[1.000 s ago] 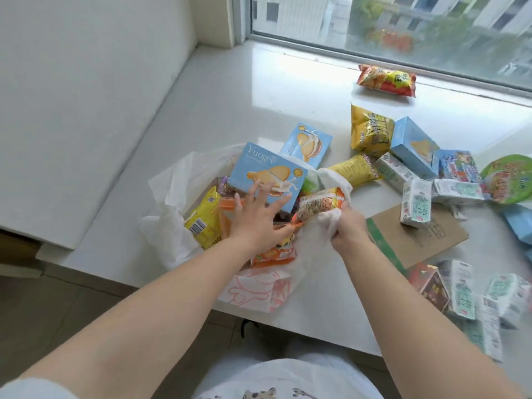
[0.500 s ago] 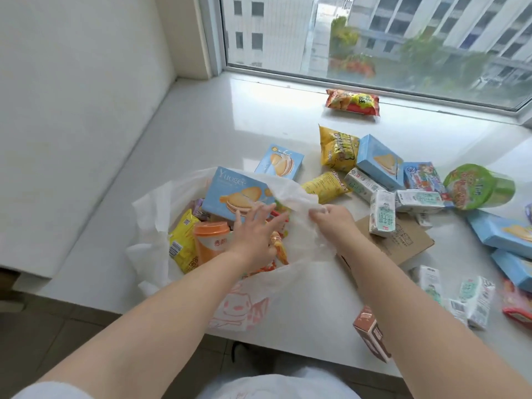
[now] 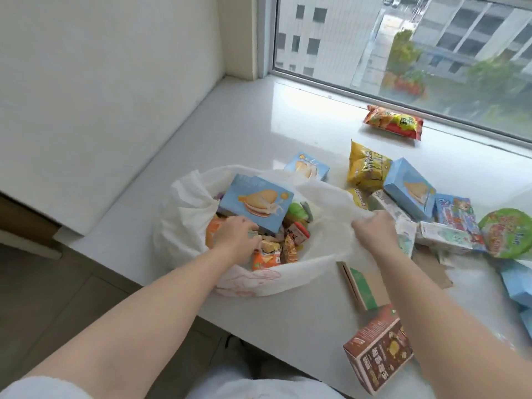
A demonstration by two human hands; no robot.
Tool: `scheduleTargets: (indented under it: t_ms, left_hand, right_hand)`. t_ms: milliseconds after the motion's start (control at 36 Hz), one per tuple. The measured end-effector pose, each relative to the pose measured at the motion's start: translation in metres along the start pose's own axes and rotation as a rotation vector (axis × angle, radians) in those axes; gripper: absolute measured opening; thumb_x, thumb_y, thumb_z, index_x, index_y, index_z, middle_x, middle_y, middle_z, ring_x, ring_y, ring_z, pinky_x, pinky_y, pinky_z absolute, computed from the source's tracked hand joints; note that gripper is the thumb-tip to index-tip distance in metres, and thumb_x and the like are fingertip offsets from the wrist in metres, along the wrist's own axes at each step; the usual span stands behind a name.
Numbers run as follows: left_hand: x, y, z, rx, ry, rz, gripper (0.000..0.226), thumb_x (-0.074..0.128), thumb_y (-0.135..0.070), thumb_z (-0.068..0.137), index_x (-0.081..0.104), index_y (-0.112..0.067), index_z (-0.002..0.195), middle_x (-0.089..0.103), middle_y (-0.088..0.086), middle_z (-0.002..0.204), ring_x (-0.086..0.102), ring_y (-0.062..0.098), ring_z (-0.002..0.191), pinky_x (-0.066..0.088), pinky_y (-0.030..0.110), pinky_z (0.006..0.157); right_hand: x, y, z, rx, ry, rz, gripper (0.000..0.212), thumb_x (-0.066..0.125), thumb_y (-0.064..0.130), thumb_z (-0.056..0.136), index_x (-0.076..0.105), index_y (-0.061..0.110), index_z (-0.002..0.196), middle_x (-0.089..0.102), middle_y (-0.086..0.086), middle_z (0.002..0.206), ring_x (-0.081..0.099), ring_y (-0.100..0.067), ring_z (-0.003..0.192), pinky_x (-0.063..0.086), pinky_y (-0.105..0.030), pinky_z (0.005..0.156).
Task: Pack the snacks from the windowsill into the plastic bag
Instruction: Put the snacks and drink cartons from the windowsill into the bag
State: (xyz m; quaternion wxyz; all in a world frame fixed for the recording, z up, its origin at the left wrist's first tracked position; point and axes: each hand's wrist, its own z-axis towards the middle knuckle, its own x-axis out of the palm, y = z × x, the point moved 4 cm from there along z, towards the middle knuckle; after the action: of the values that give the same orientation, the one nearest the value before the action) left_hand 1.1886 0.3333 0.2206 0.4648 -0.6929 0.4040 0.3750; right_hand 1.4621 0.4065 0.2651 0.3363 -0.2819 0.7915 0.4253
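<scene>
A white plastic bag (image 3: 184, 223) stands open on the white windowsill (image 3: 259, 133), holding a blue biscuit box (image 3: 256, 203) and several small snack packets. My left hand (image 3: 234, 240) is inside the bag, fingers curled among the packets below the blue box. My right hand (image 3: 374, 234) grips the bag's right rim and pulls it outward. Loose snacks lie to the right: a second blue box (image 3: 308, 167), a yellow bag (image 3: 367, 165), another blue box (image 3: 408, 188), a red-yellow packet (image 3: 393, 122), milk cartons (image 3: 443, 237).
A green bowl (image 3: 508, 237) sits at the far right beside light blue boxes (image 3: 518, 286). A flat cardboard piece (image 3: 365, 286) lies under my right forearm. A brown box (image 3: 377, 355) stands near the sill's front edge. The wall is on the left, the window behind.
My right hand has drawn the bag's rim to the right, widening the opening. My left hand has sunk lower among the packets. The view has shifted left.
</scene>
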Motion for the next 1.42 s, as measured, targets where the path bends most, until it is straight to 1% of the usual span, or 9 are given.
scheduleTargets:
  t_ms: [167, 389, 556, 667, 889, 1000, 1139, 1306, 1417]
  left_hand:
    - [-0.016, 0.054, 0.011, -0.133, -0.047, 0.153, 0.051, 0.053, -0.038, 0.088, 0.045, -0.021, 0.136, 0.038, 0.001, 0.144, 0.033, 0.021, 0.132, 0.027, 0.038, 0.109]
    - [-0.015, 0.107, 0.034, -0.511, 0.042, -0.032, 0.081, 0.042, -0.072, 0.081, 0.023, -0.025, 0.144, 0.022, 0.009, 0.146, 0.028, 0.035, 0.13, 0.03, 0.06, 0.102]
    - [-0.006, 0.147, 0.043, -0.755, 0.099, -0.228, 0.089, 0.058, -0.042, 0.088, -0.001, -0.021, 0.15, 0.003, 0.014, 0.156, 0.03, 0.037, 0.133, 0.036, 0.048, 0.101]
    - [-0.006, 0.175, 0.035, -0.821, -0.003, -0.373, 0.04, 0.044, -0.015, 0.094, 0.039, -0.011, 0.134, 0.048, 0.019, 0.133, 0.05, 0.037, 0.118, 0.041, 0.038, 0.092]
    - [-0.043, 0.181, 0.066, -0.931, -0.276, -1.226, 0.028, 0.04, -0.008, 0.094, 0.064, -0.001, 0.109, 0.06, 0.017, 0.116, 0.061, 0.034, 0.098, 0.049, 0.037, 0.082]
    - [-0.081, 0.158, 0.093, -0.6, -0.148, -1.848, 0.033, 0.033, -0.017, 0.096, 0.065, -0.009, 0.091, 0.066, 0.013, 0.092, 0.066, 0.026, 0.075, 0.056, 0.031, 0.06]
    - [-0.11, 0.167, 0.074, -0.28, 0.125, -2.056, 0.014, 0.069, -0.023, 0.061, 0.073, -0.01, 0.067, 0.069, 0.006, 0.069, 0.069, 0.021, 0.065, 0.055, 0.023, 0.062]
    - [-0.107, 0.168, 0.079, -0.818, 0.168, -1.492, 0.026, 0.042, -0.008, 0.081, 0.064, -0.007, 0.068, 0.066, 0.009, 0.057, 0.063, 0.018, 0.045, 0.051, 0.022, 0.044]
    - [-0.111, 0.171, 0.077, -0.815, -0.263, -0.589, 0.064, 0.054, -0.02, 0.082, 0.032, -0.01, 0.141, 0.031, 0.013, 0.145, 0.036, 0.029, 0.128, 0.035, 0.037, 0.104]
  right_hand:
    - [0.026, 0.043, -0.011, -0.351, -0.233, -0.38, 0.074, 0.057, 0.032, 0.083, 0.019, 0.019, 0.146, 0.023, -0.011, 0.145, 0.024, -0.032, 0.132, 0.025, -0.043, 0.106]
    - [0.093, 0.113, -0.016, -0.781, -0.136, -0.613, 0.066, 0.056, 0.04, 0.083, 0.034, 0.022, 0.143, 0.032, -0.005, 0.147, 0.021, -0.028, 0.139, 0.008, -0.044, 0.117]
    - [0.138, 0.151, 0.009, -0.514, 0.003, -0.641, 0.066, 0.044, 0.05, 0.089, 0.027, 0.023, 0.146, 0.017, -0.004, 0.155, 0.011, -0.027, 0.142, 0.011, -0.042, 0.116]
    - [0.152, 0.158, 0.024, -0.372, 0.063, -0.646, 0.04, 0.043, 0.026, 0.092, 0.049, 0.024, 0.131, 0.041, -0.007, 0.14, 0.032, -0.029, 0.129, 0.03, -0.04, 0.103]
    - [0.147, 0.162, 0.041, -0.074, 0.217, -0.053, 0.02, 0.047, 0.012, 0.093, 0.058, 0.005, 0.108, 0.056, -0.018, 0.107, 0.051, -0.034, 0.108, 0.038, -0.035, 0.077]
    - [0.137, 0.166, 0.044, 0.136, 0.406, 0.455, 0.01, 0.047, 0.01, 0.096, 0.053, 0.004, 0.091, 0.066, -0.008, 0.057, 0.071, -0.021, 0.069, 0.051, -0.026, 0.062]
    - [0.13, 0.169, 0.03, 0.149, 0.719, 0.535, 0.022, 0.041, 0.018, 0.097, 0.06, 0.008, 0.1, 0.068, -0.003, 0.065, 0.065, -0.016, 0.052, 0.051, -0.021, 0.046]
    - [0.081, 0.132, 0.016, 0.164, 0.46, 0.396, 0.025, 0.054, 0.026, 0.091, 0.059, 0.003, 0.1, 0.061, -0.007, 0.072, 0.056, -0.018, 0.057, 0.042, -0.02, 0.044]
    - [0.087, 0.124, 0.018, 0.13, 0.286, 0.309, 0.054, 0.062, 0.034, 0.087, 0.048, 0.003, 0.129, 0.051, -0.007, 0.099, 0.051, -0.024, 0.086, 0.042, -0.033, 0.072]
